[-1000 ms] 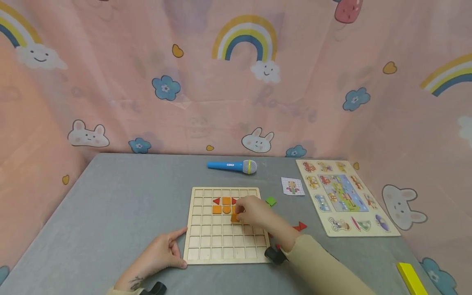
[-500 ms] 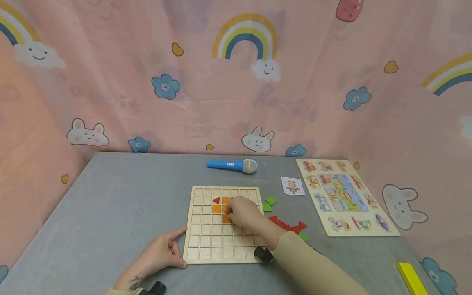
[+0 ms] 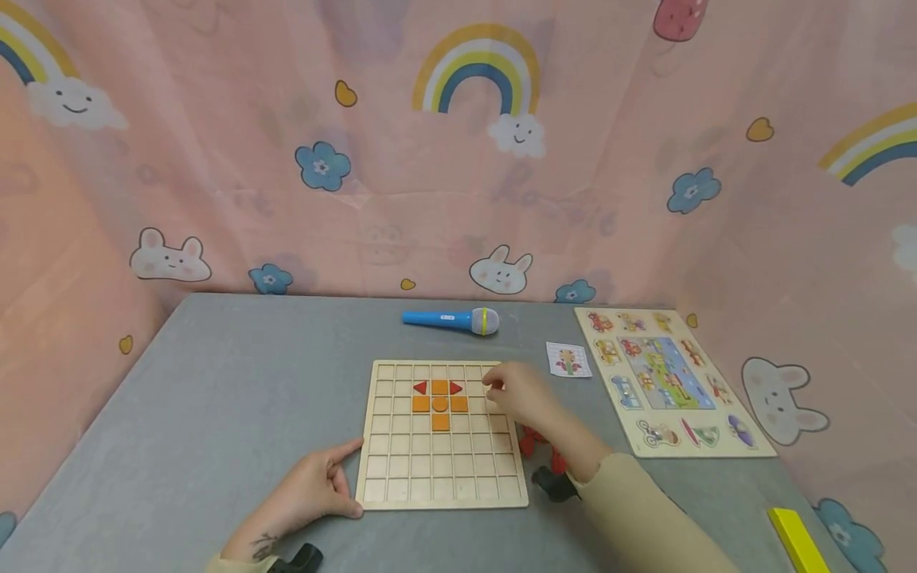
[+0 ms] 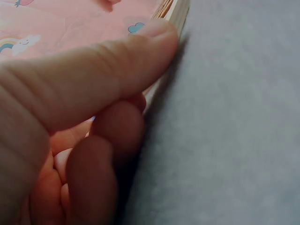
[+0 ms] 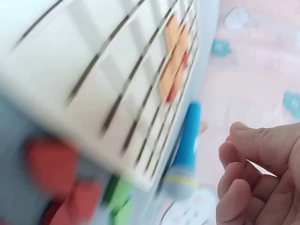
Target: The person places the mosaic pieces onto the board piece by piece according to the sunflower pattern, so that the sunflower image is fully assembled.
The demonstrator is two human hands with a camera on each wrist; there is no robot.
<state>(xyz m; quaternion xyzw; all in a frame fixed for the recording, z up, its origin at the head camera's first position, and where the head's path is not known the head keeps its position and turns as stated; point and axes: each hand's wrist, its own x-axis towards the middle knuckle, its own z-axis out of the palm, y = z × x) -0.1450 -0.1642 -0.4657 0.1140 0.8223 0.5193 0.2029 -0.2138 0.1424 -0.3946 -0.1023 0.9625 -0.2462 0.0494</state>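
Observation:
A square wooden grid board (image 3: pixel 430 465) lies on the grey table. Near its far side, orange square tiles (image 3: pixel 440 422) form a cross around an orange round piece (image 3: pixel 440 404), flanked above by two red triangles (image 3: pixel 455 388). My left hand (image 3: pixel 315 484) touches the board's left edge with a straight index finger and thumb, its other fingers tucked in; the left wrist view has the thumb (image 4: pixel 108 70) against the wooden edge (image 4: pixel 179 18). Over the board's far right part, my right hand (image 3: pixel 526 394) hangs with loosely bent fingers and nothing visible between them.
Red pieces (image 3: pixel 530 442) lie right of the board, partly hidden by my right arm, with green pieces (image 5: pixel 119 194) beside them. A toy microphone (image 3: pixel 444 320) lies behind, a picture card (image 3: pixel 569 360) and wooden puzzle (image 3: pixel 716 452) to the right, a yellow block (image 3: pixel 798 541) at front right.
The right hand has left the orange tiles and moved right, off the pattern. The bottom orange tile, first in its fingers, now sits below the round piece. The left hand stays put.

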